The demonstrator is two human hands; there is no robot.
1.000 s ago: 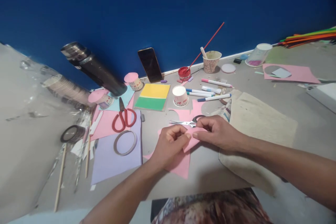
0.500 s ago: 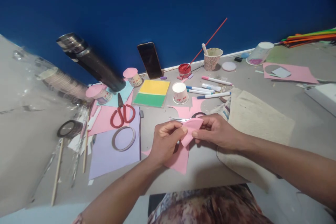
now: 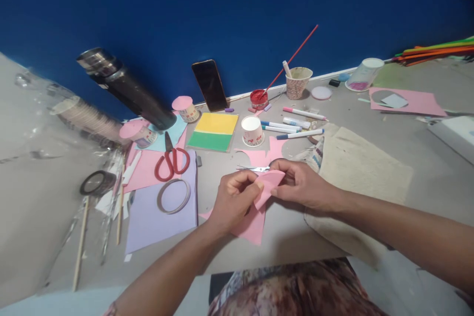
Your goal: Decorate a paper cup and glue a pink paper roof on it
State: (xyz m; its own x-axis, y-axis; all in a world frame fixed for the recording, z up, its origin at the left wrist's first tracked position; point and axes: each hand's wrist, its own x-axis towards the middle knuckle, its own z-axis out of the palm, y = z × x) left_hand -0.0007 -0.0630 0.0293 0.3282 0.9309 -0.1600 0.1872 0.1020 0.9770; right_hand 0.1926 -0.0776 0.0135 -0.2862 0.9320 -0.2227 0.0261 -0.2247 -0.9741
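A folded piece of pink paper [image 3: 269, 186] is pinched between my two hands above the table. My left hand [image 3: 237, 196] grips its left edge with thumb and fingers. At its right edge, the thumb and fingers of my right hand [image 3: 301, 185] close on the same paper. Just behind the hands lie small scissors [image 3: 255, 169], their handles hidden by my right hand. Below my left hand is a pink paper scrap [image 3: 252, 227]; more cut pink paper [image 3: 276, 148] lies behind. An upturned paper cup [image 3: 253, 132] stands beyond.
On the left are red-handled scissors [image 3: 172, 162], a tape roll [image 3: 174, 196] on lilac paper [image 3: 159, 227], and a dark flask [image 3: 129, 91]. A phone [image 3: 209, 85] leans on the blue wall. Markers [image 3: 299, 134], red paint [image 3: 258, 100] and a cloth [image 3: 366, 168] lie right of centre.
Both hands still hold the pink paper in nearly the same place. My right fingers have shifted slightly along its upper edge, and the whole view has moved a little.
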